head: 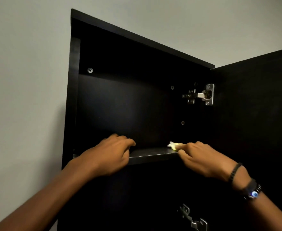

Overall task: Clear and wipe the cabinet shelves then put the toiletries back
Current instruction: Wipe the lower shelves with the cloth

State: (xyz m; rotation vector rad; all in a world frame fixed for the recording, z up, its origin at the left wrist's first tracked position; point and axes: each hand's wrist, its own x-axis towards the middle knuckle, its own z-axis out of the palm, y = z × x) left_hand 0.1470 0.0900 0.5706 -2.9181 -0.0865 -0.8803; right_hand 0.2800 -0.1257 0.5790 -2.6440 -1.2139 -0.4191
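Indoors, a person's left hand (107, 155) curls its fingers over the front edge of a black wooden shelf (153, 153) inside an open black wall cabinet (73, 97). Toward that shelf's right end, the right hand (203, 157) pinches a crumpled pale-yellow cloth (174, 145) against the shelf's top.

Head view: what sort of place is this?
Probably a home bathroom, though that's a guess. A dark cabinet on a plain pale wall, door open on a metal hinge; the right hand holds a yellow cloth on its shelf.
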